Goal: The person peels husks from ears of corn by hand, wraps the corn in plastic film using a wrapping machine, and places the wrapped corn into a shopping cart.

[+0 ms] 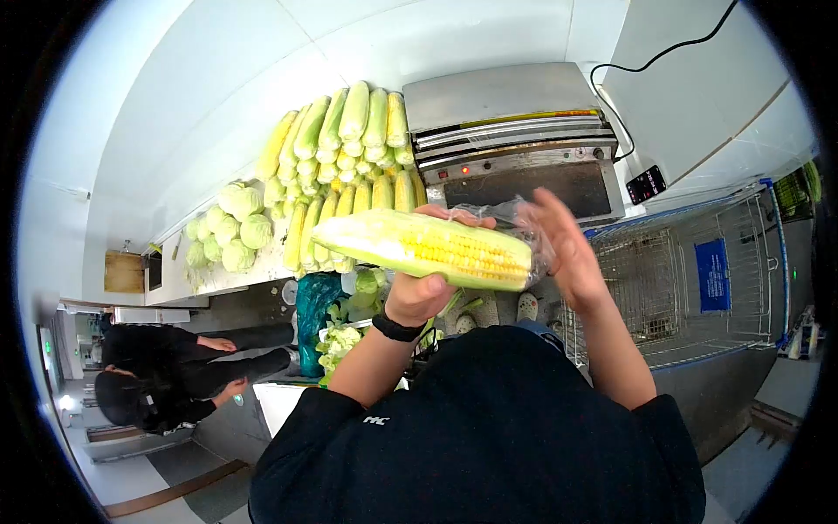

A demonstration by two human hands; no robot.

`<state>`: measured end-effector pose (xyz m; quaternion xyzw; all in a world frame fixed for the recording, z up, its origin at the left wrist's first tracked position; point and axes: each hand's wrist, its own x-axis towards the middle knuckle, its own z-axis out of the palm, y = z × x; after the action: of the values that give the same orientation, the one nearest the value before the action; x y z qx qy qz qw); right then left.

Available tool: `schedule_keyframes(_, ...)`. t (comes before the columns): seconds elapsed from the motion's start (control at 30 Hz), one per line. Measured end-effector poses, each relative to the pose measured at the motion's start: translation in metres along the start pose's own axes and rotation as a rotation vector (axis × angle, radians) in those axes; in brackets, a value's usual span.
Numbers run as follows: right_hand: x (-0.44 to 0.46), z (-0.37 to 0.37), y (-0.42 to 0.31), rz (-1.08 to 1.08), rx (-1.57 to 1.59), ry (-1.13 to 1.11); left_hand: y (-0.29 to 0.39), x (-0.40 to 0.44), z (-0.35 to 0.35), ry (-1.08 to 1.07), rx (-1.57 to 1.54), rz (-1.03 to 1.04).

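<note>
My left hand [421, 297], with a dark band at the wrist, is closed around an ear of corn [436, 249]. The ear lies nearly level in front of me, its yellow kernels showing through a strip in the pale green husk. Clear plastic film [515, 218] covers its right part and bunches loosely past that end. Beside the bunched film is my right hand [572, 262], fingers stretched out and slightly blurred. Whether those fingers touch the film I cannot tell. Behind the corn sits a film wrapping machine [511, 140] with a lit red switch.
Many ears of corn [353, 122] are piled left of the machine, with cabbages [236, 218] farther left. A wire shopping cart [646, 288] stands at right, near a phone [646, 185]. Cauliflower [340, 345] and a green bag [316, 314] are below. Another person [166, 367] is at left.
</note>
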<state>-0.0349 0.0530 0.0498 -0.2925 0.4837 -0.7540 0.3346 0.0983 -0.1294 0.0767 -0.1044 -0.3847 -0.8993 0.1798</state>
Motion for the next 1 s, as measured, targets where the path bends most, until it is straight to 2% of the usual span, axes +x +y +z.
schedule_keyframes(0.07,0.003,0.006,0.005,0.154,0.331,-0.206,-0.001,0.003,0.007,0.019,0.024,0.003)
schedule_keyframes(0.1,0.003,0.008,0.003,0.156,0.332,-0.202,-0.002,0.003,0.009,0.028,0.014,0.003)
schedule_keyframes(0.17,0.005,0.01,-0.005,0.351,0.545,-0.095,-0.004,0.007,0.011,0.03,-0.001,-0.003)
schedule_keyframes(0.2,0.005,0.004,-0.002,0.349,0.544,-0.089,-0.004,0.008,0.01,0.017,-0.048,0.006)
schedule_keyframes(0.27,0.006,0.001,-0.003,0.18,0.422,0.11,-0.005,0.009,0.01,0.007,-0.099,0.014)
schedule_keyframes(0.3,0.004,0.003,-0.008,0.147,0.476,0.261,-0.006,0.01,0.009,0.025,-0.088,0.043)
schedule_keyframes(0.33,0.003,0.008,-0.014,0.148,0.475,0.261,-0.006,0.011,0.008,0.044,-0.075,0.073)
schedule_keyframes(0.43,-0.006,0.019,-0.02,-0.151,0.167,0.384,-0.003,0.013,0.008,0.093,-0.059,0.135)
schedule_keyframes(0.47,-0.01,0.024,-0.021,-0.152,0.166,0.383,-0.003,0.015,0.009,0.144,-0.046,0.168)
schedule_keyframes(0.53,-0.014,0.031,-0.027,-0.538,-0.188,0.337,-0.007,0.018,0.004,0.147,-0.006,0.228)
schedule_keyframes(0.67,-0.013,0.032,-0.04,-0.951,-0.852,0.017,-0.006,0.024,0.012,0.206,-0.087,0.268)
schedule_keyframes(0.7,-0.011,0.034,-0.041,-0.951,-0.854,0.019,-0.005,0.024,0.017,0.245,-0.087,0.272)
schedule_keyframes(0.77,-0.01,0.035,-0.042,-1.098,-0.993,-0.274,-0.003,0.028,0.026,0.245,-0.098,0.286)
schedule_keyframes(0.8,-0.012,0.036,-0.042,-1.098,-0.997,-0.273,-0.003,0.03,0.027,0.245,-0.106,0.306)
schedule_keyframes(0.87,-0.017,0.037,-0.038,-1.132,-0.848,-0.416,-0.001,0.03,0.025,0.217,-0.105,0.3)
schedule_keyframes(0.93,-0.021,0.014,-0.024,-0.922,-0.652,0.01,0.001,0.03,0.026,0.183,-0.104,0.302)
schedule_keyframes(1.0,0.006,0.026,-0.036,-0.534,-0.048,0.316,0.0,0.027,0.029,0.099,-0.165,0.265)
